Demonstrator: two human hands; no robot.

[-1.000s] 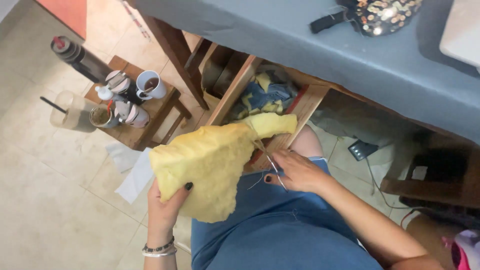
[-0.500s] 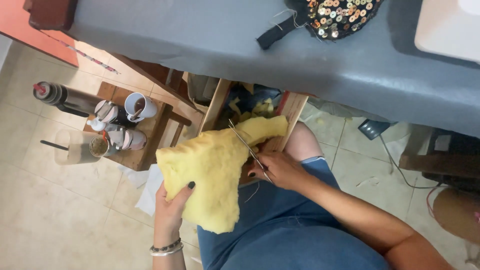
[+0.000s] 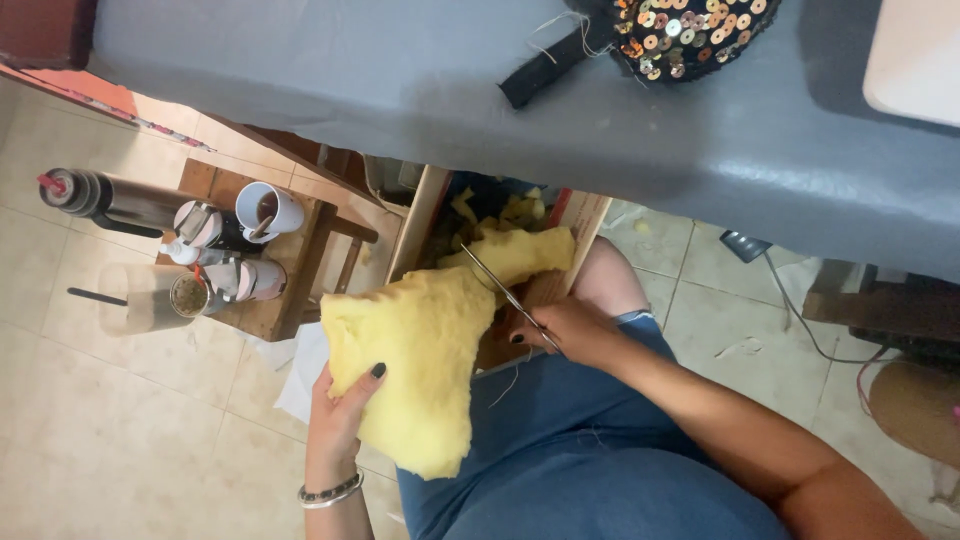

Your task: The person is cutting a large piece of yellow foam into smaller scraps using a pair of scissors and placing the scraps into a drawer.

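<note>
Our left hand point(image 3: 338, 415) pinches the yellow fleece piece point(image 3: 420, 350) over our lap; right hand point(image 3: 560, 330), at 3 o'clock, grips scissors point(image 3: 500, 288). We judge it light, floppy; hold near the cut.

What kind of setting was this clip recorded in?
Probably a home sewing or craft workspace: yellow fleecy fabric being cut with scissors, a sequined piece on a grey-covered table, and a wooden box of yellow scraps on the tiled floor.
</note>
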